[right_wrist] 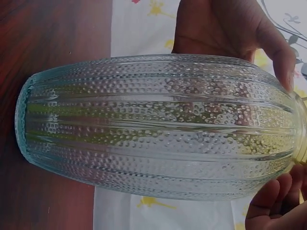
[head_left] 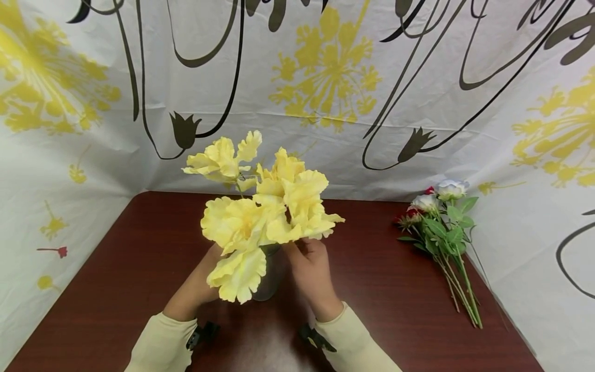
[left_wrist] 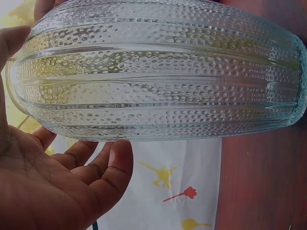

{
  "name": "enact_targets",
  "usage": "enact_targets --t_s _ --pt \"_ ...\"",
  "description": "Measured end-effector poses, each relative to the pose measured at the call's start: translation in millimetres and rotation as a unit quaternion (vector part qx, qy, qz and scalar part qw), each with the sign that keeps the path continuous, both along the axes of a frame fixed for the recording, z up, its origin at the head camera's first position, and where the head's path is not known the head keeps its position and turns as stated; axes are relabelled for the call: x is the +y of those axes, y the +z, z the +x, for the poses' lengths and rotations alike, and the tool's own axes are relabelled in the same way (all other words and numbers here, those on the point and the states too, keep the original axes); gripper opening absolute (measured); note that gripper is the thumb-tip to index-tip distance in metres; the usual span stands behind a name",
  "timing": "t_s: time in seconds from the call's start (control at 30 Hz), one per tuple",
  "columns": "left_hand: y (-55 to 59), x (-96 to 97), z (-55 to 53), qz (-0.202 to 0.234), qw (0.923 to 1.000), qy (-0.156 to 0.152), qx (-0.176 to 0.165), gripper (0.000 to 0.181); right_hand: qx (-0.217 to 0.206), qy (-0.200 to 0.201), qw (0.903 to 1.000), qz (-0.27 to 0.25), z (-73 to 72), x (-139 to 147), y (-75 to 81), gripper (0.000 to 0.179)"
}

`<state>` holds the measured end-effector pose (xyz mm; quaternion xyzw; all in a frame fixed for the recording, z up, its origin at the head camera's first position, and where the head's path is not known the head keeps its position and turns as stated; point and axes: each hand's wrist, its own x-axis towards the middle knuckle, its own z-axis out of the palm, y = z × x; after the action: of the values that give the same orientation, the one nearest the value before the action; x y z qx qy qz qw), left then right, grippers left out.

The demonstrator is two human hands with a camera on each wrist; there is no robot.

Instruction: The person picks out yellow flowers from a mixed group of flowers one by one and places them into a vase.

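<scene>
A clear ribbed glass vase (left_wrist: 158,72) with a dimpled surface stands upright on the table. Large yellow ruffled flowers (head_left: 274,206) rise from its mouth and mask much of it in the head view. My left hand (head_left: 206,279) holds the vase's side, its fingers (left_wrist: 117,160) loosely curved along the glass and its thumb near the neck. On the opposite side, my right hand (head_left: 313,271) has curled fingers (right_wrist: 268,196) at the vase's neck, just under the blooms. The blooms hide some fingertips of both hands from above.
A bunch of white and red flowers (head_left: 441,206) with green leaves and long stems lies at the table's right side. The dark red-brown table (head_left: 386,289) is bordered by a white patterned cloth (head_left: 297,103) at the back and sides.
</scene>
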<state>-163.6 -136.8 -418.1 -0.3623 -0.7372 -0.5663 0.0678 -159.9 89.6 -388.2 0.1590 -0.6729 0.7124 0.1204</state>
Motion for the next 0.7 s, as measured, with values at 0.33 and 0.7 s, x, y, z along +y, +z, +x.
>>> enact_targets --t_s 0.33,0.7 --pt "1.6 1.9 -0.9 0.01 0.9994 -0.004 0.034 0.063 -0.023 0.039 0.9986 0.026 -8.7 12.2 1.8 0.015" --pt "-0.7 10.2 -5.9 0.006 0.9942 0.052 0.094 0.072 -0.06 0.088 0.98 0.168 -41.7 64.1 -4.2 0.035"
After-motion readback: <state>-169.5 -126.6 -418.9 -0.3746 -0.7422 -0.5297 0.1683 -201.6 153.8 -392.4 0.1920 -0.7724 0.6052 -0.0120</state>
